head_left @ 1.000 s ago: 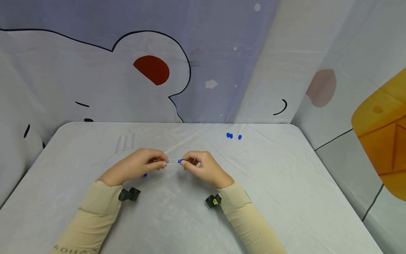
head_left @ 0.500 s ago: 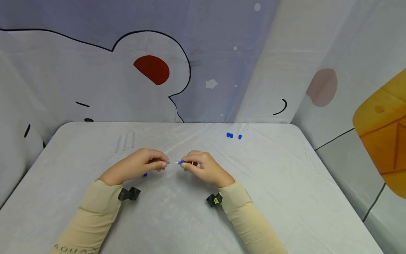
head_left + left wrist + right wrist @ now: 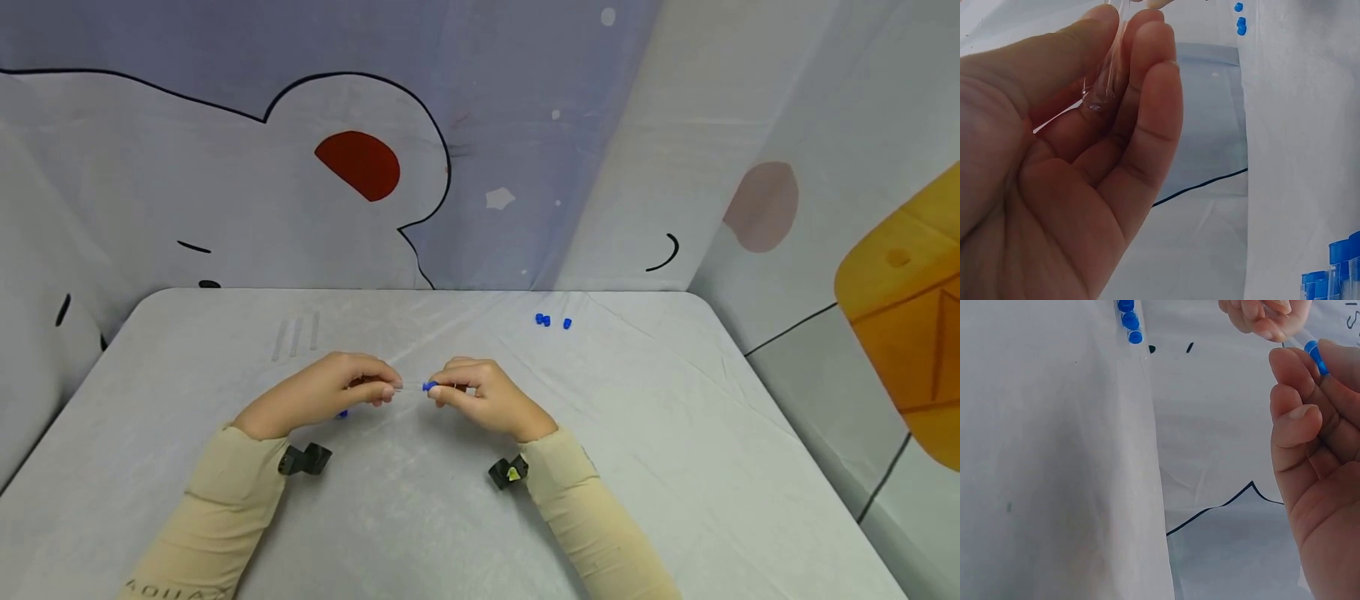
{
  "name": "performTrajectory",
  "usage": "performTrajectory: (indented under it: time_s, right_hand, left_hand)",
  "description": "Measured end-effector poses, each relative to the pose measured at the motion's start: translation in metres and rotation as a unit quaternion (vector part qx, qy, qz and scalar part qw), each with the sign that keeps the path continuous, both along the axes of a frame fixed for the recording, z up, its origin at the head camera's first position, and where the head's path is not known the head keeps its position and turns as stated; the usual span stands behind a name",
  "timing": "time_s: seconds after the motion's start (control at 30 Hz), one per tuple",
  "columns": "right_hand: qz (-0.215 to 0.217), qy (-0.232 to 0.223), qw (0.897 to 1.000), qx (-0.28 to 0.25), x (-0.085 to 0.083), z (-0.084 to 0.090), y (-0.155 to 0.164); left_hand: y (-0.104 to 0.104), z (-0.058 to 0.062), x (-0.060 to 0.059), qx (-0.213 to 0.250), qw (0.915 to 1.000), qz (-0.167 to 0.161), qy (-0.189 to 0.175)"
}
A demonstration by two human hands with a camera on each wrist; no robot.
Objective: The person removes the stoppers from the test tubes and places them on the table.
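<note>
Held out level between both hands is a clear test tube, its rounded end lying inside my left hand. The left thumb and fingers pinch it along its length. My right hand pinches a small blue cap between thumb and fingertips. In the head view the cap lines up with the tube's far end, right at its mouth. The right wrist view shows the cap standing out past the thumb. Most of the tube is covered by the left fingers.
Three clear tubes lie side by side at the back left of the white table. Three loose blue caps sit at the back right. Several blue-capped tubes lie near the left wrist, mostly hidden in the head view.
The right hand and cap have come down slightly, bringing the cap in line with the tube. The left hand has barely moved.
</note>
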State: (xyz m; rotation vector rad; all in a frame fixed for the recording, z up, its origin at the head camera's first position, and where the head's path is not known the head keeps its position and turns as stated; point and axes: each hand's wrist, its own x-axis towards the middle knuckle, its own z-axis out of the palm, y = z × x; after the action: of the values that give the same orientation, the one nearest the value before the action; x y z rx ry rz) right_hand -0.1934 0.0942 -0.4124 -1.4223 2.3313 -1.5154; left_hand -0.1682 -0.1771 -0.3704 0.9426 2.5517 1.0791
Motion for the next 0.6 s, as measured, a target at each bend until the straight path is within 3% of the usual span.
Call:
performTrajectory:
  time_s: [0.4,0.6]
  right_hand:
    - [0.021,-0.039,0.999,0.002,0.0006,0.0039,0.0032]
    - [0.008,-0.020,1.000,0.003,-0.0014,0.0026,0.0037]
  left_hand:
    - [0.0011,-0.0007,-0.0004,0.000,1.0000,-0.007,0.002]
    - [0.0024,-0.0018,-0.0004,-0.010,0.9999,0.003,0.014]
